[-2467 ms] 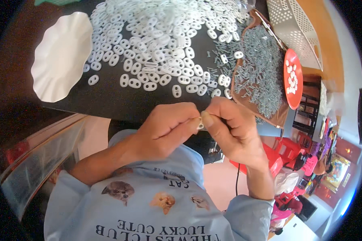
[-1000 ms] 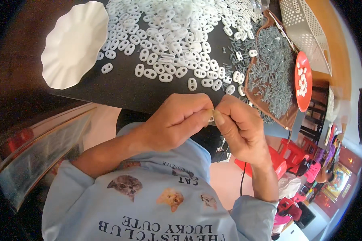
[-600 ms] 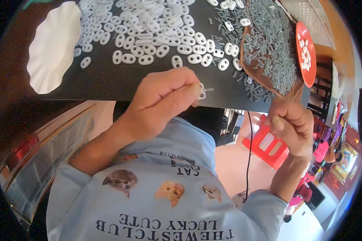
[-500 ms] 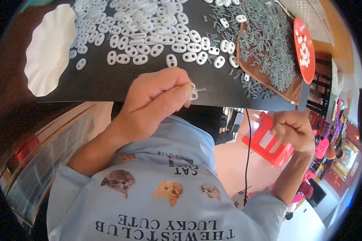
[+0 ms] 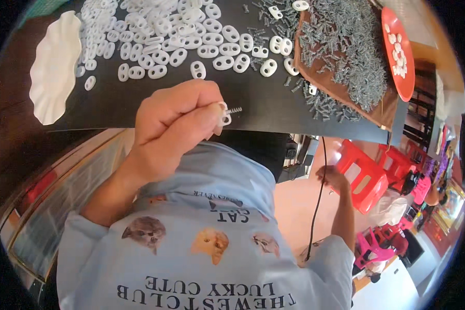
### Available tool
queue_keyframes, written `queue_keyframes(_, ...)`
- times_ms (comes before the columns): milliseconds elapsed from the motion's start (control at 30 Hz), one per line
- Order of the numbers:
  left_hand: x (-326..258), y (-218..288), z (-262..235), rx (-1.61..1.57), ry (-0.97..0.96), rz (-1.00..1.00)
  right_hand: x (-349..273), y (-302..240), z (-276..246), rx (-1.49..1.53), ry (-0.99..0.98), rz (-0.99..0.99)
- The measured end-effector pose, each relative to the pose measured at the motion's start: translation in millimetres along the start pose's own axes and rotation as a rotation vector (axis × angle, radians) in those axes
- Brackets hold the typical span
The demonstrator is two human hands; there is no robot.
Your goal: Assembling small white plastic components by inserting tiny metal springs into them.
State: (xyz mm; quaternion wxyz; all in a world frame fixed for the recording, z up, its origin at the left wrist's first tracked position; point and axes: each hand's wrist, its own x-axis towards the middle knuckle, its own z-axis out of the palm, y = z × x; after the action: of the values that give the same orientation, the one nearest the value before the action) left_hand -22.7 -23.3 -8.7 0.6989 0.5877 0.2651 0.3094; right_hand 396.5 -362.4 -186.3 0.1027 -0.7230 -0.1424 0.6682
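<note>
My left hand (image 5: 175, 124) is closed above the front edge of the black table, pinching a small white two-hole plastic cord lock (image 5: 226, 119) between thumb and fingers. A thin metal spring (image 5: 235, 110) sticks out of the piece toward the right. My right hand (image 5: 333, 177) hangs low beyond the table's edge, beside a red plastic stool (image 5: 361, 175). It is in shade and its fingers are too dim to make out. Behind my left hand lies a heap of white two-hole cord locks (image 5: 186, 39), with several loose ones at its near side.
A pile of metal springs (image 5: 341, 46) covers a brown cloth (image 5: 307, 62) on the right. Next to it stands an orange-red dish (image 5: 405, 77) with small white pieces. A white wavy-edged dish (image 5: 54, 72) is at the left. A black cable (image 5: 318, 206) hangs below the table (image 5: 274, 111).
My right hand has dropped lower and moved left, away from its raised curl beside the table edge. My left hand still pinches the cord lock and spring, slightly further left in view.
</note>
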Motion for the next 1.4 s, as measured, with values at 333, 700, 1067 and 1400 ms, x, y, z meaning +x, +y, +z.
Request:
queue_keyframes(333, 1.1, -1.6, 9.0, 0.058, 0.064, 0.031, 144.0, 65.9, 74.5, -0.686, 0.669, -0.202)
queue_keyframes(700, 6.1, -0.9, 16.6, 0.099, 0.067, 0.026, 146.3, 25.2, 121.8, -0.692, 0.761, -0.006)
queue_keyframes(1067, 5.9, 2.8, 20.2, 0.127, 0.078, -0.011, 163.9, 28.6, 125.8, -0.777, 0.837, 0.042)
queue_keyframes(1400, 5.1, 0.0, 19.8, 0.140, 0.092, -0.007, 149.8, 11.8, 119.7, -0.927, 0.819, -0.075)
